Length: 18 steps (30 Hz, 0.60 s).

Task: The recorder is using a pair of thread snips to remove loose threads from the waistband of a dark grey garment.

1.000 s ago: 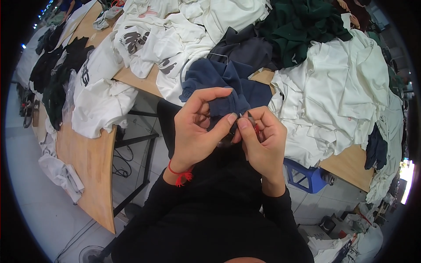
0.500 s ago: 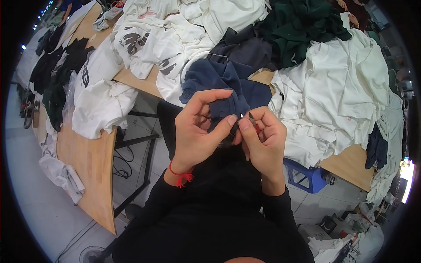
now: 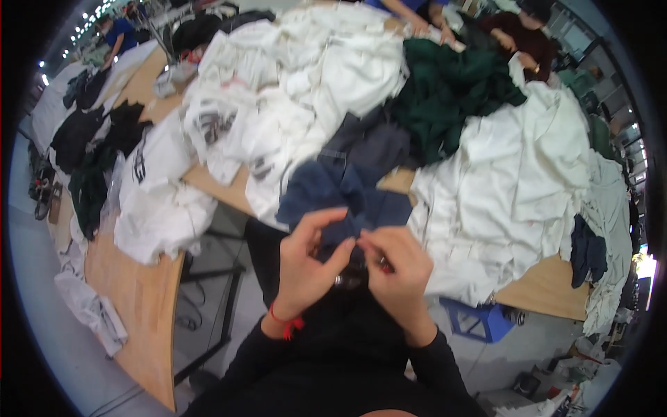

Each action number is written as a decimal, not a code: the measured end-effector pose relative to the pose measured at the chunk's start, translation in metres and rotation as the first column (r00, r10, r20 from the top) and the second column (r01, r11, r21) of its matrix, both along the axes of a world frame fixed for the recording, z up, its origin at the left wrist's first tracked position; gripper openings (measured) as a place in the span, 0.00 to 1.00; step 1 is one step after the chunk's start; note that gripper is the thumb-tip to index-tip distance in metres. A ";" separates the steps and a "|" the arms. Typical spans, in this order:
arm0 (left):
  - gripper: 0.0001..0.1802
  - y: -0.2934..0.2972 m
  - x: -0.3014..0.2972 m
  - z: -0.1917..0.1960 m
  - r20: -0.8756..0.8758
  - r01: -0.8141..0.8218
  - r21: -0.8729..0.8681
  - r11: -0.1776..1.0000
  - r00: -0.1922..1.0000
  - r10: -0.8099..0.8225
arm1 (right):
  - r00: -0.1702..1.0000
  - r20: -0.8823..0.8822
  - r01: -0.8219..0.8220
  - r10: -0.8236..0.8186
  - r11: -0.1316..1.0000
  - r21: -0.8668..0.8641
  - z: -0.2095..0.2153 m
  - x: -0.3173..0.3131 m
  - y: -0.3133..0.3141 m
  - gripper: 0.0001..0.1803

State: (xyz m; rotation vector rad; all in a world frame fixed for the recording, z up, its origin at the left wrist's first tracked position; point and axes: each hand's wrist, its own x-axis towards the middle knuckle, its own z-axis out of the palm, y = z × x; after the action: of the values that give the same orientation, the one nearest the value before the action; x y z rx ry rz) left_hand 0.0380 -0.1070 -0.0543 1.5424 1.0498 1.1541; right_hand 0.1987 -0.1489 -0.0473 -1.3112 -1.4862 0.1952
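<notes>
A dark navy garment hangs off the near table edge toward me. My left hand, with a red string bracelet at its wrist, grips the garment's lower part between thumb and curled fingers. Close beside the left thumb, my right hand is closed in a pinch at the cloth. A small red part of the thread snips shows in the right palm; their blades are hidden by the fingers and blur. Whether the right fingertips also hold a thread cannot be made out.
White garments are heaped on the table, with a dark green pile and a charcoal garment between. A blue plastic stool stands below. Left is a wooden tabletop. Co-workers' arms reach in at the far side.
The view has tipped upward, so more of the far table and co-workers shows. My right fingers have moved into a pinch beside the left thumb, and the snips' blades have gone from sight.
</notes>
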 end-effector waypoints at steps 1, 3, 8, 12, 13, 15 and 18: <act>0.25 -0.001 0.000 -0.005 0.002 0.015 -0.010 1.000 1.000 -0.015 | 0.994 0.105 -0.020 0.019 1.000 0.006 -0.001 0.003 -0.002 0.17; 0.25 0.000 0.002 -0.010 0.035 0.027 -0.013 1.000 0.999 -0.027 | 0.991 0.118 -0.051 0.057 0.997 -0.053 -0.007 0.004 -0.003 0.18; 0.25 0.002 0.001 -0.008 0.063 0.076 -0.005 0.997 0.995 -0.075 | 0.957 0.290 -0.031 0.020 0.999 0.035 -0.014 0.004 0.004 0.19; 0.26 0.000 -0.003 -0.002 0.033 0.105 0.005 0.995 0.994 -0.105 | 0.944 0.330 -0.010 -0.019 0.996 0.087 -0.019 -0.001 0.007 0.16; 0.26 0.001 -0.004 -0.003 0.035 0.097 0.012 0.995 0.995 -0.098 | 0.950 0.312 -0.009 -0.013 0.998 0.070 -0.021 -0.002 0.009 0.16; 0.26 0.004 -0.007 -0.006 -0.103 0.108 0.072 0.991 0.990 -0.101 | 0.955 0.297 -0.027 0.008 0.998 0.062 -0.024 -0.003 0.011 0.16; 0.26 0.007 -0.008 -0.014 -0.015 0.137 0.026 0.990 0.991 -0.136 | 0.990 0.142 -0.010 0.011 1.000 -0.001 -0.028 -0.003 0.012 0.15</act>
State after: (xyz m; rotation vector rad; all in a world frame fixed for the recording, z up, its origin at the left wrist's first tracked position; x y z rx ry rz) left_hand 0.0300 -0.1000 -0.0688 1.6184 0.9252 1.0688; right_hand 0.1962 -0.1373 -0.0748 -1.3407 -1.6128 0.1110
